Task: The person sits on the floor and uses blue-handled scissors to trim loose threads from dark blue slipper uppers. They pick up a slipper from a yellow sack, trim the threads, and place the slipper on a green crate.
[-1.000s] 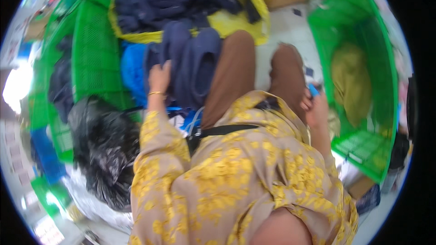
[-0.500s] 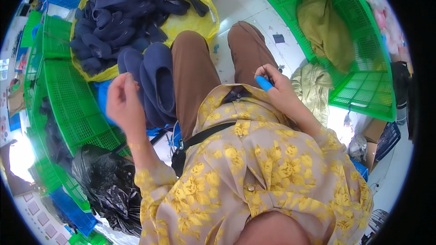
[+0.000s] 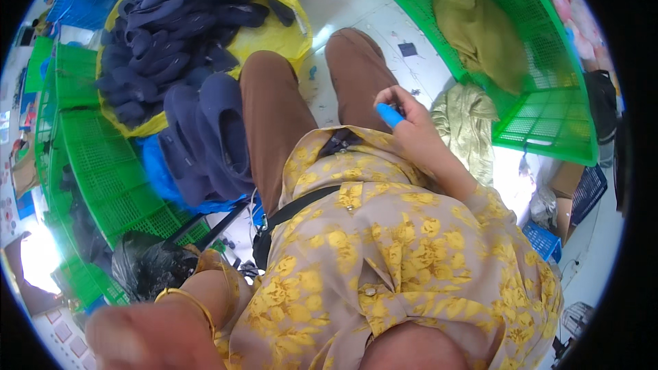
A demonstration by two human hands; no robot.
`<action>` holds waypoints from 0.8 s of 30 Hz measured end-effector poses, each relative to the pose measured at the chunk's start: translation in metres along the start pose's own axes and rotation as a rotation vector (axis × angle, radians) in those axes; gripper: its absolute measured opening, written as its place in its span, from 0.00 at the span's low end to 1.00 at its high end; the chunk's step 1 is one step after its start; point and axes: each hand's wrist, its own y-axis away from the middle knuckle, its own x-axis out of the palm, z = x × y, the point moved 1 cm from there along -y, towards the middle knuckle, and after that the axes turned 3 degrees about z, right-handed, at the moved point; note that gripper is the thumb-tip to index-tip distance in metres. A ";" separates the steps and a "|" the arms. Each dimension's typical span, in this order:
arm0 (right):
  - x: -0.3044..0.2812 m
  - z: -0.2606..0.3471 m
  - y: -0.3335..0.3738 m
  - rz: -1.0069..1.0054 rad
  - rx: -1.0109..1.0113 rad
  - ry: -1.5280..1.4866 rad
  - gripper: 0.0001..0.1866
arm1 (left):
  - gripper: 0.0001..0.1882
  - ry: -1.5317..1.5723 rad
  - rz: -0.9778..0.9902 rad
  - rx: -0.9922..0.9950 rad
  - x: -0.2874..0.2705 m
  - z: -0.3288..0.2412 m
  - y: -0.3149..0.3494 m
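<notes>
- Right hand (image 3: 417, 130): raised above the lap, fingers curled toward the thumb, which wears a blue cover (image 3: 389, 116). Something small may sit at the fingertips; I cannot tell whether the grip is closed on it.
- Left hand (image 3: 151, 339): low at the left edge, close to the camera and blurred, a gold bracelet (image 3: 188, 301) at its wrist. The state of its grip cannot be told.
- The step in hand looks like fine fingerwork, with the hands well apart and neither touching the footwear.
- Navy slip-on shoes (image 3: 205, 138): several packed side by side just beside the left leg of the brown trousers (image 3: 277, 106), a blue plastic bag (image 3: 159, 168) under and beside them. The nearest shows its foot opening.
- As a judgement, taking up that shoe would call for the left hand to come forward past the left knee and pinch the opening's rim, without toppling its neighbours.
- Beyond the row, a yellow sack (image 3: 288, 10) carries a heap of similar navy shoes.
- Farther out, a green crate (image 3: 106, 157) stands at left; another green basket (image 3: 545, 123) at right holds olive cloth (image 3: 480, 31).
</notes>
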 end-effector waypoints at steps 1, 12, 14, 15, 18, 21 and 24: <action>-0.001 -0.001 -0.003 0.011 0.006 -0.002 0.03 | 0.07 -0.040 -0.136 -0.011 0.003 0.010 0.006; -0.010 -0.039 -0.022 0.099 0.036 -0.213 0.04 | 0.10 -0.855 -0.872 -0.907 -0.137 -0.037 0.164; -0.007 -0.036 -0.026 0.124 0.037 -0.197 0.05 | 0.10 -0.762 -0.737 -1.268 -0.159 -0.055 0.209; -0.007 -0.041 -0.030 0.119 0.028 -0.191 0.05 | 0.10 -0.684 -0.655 -1.442 -0.158 -0.059 0.230; -0.001 -0.035 -0.034 0.134 0.013 -0.183 0.04 | 0.10 -0.747 -0.592 -1.675 -0.163 -0.065 0.305; 0.003 -0.027 -0.032 0.111 0.003 -0.152 0.04 | 0.10 -0.874 -0.308 -1.751 -0.157 -0.040 0.344; -0.001 -0.034 -0.036 0.100 0.018 -0.122 0.03 | 0.14 -1.136 -0.237 -1.311 -0.151 -0.003 0.375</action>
